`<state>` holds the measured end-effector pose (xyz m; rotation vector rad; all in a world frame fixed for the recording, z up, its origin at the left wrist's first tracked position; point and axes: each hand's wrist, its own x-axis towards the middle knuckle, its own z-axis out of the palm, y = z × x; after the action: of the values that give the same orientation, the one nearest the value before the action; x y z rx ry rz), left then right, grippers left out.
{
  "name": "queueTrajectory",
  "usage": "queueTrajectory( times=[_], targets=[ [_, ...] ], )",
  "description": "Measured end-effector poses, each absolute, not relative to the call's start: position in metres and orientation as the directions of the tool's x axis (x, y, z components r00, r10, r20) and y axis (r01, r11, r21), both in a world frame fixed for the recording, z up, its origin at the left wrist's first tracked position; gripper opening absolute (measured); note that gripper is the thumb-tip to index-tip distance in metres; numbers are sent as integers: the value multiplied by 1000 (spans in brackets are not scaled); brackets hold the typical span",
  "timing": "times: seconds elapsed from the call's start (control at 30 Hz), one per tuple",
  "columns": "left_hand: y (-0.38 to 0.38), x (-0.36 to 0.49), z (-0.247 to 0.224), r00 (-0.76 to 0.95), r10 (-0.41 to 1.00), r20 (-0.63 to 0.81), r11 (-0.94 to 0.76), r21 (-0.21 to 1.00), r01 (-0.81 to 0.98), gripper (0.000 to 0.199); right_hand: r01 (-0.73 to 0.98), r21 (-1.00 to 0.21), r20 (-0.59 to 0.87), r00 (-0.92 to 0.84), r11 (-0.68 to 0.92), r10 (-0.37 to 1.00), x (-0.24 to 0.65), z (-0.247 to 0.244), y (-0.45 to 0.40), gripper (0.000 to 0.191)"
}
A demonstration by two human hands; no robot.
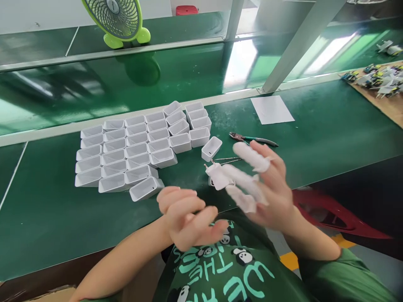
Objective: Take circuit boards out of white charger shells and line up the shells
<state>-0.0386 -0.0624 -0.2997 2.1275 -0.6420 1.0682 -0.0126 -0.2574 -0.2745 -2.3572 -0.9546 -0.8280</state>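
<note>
My left hand (192,218) hovers over the table's front edge, fingers loosely curled and apart, nothing in it. To its right, my right hand (267,191) is blurred, its fingers spread, with white covers on several of them. By its fingertips is a small white plastic piece (218,176) with thin metal prongs; whether the fingers touch it I cannot tell. It partly hides another small part beneath it. Thin metal tweezers (227,160) lie just behind, partly covered by the hand. A single white open box (211,148) sits close by, tilted out of line.
Many white open boxes (116,157) stand in packed rows on the green table (40,218). Cutting pliers (255,139) and a white paper sheet (272,110) lie behind my right hand. A board with small assemblies (382,82) is at far right; a green fan (118,19) stands beyond.
</note>
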Motion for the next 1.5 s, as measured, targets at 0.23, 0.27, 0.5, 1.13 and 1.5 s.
queueTrajectory(
  times=[0.23, 0.27, 0.5, 1.13, 1.5],
  targets=[
    [-62, -4, -288, 871, -245, 427, -495, 717, -491, 70, 651, -520, 513, 756, -553, 407, -4, -289, -298, 76],
    [-63, -4, -289, 881, -276, 384, -471, 745, -472, 72, 634, -554, 467, 774, -540, 428, -5, -296, -298, 80],
    [-61, -3, -292, 859, -282, 427, -411, 755, -511, 60, 580, -627, 452, 814, -520, 364, -13, -327, -284, 70],
    [-68, 16, -296, 703, -470, 534, -478, 515, -711, 61, 626, -621, 492, 780, -472, 386, 0, -332, -293, 41],
    [-71, 21, -289, 575, -614, 540, -460, 347, -817, 53, 679, -575, 554, 734, -457, 393, -1, -338, -294, 45]
  ],
)
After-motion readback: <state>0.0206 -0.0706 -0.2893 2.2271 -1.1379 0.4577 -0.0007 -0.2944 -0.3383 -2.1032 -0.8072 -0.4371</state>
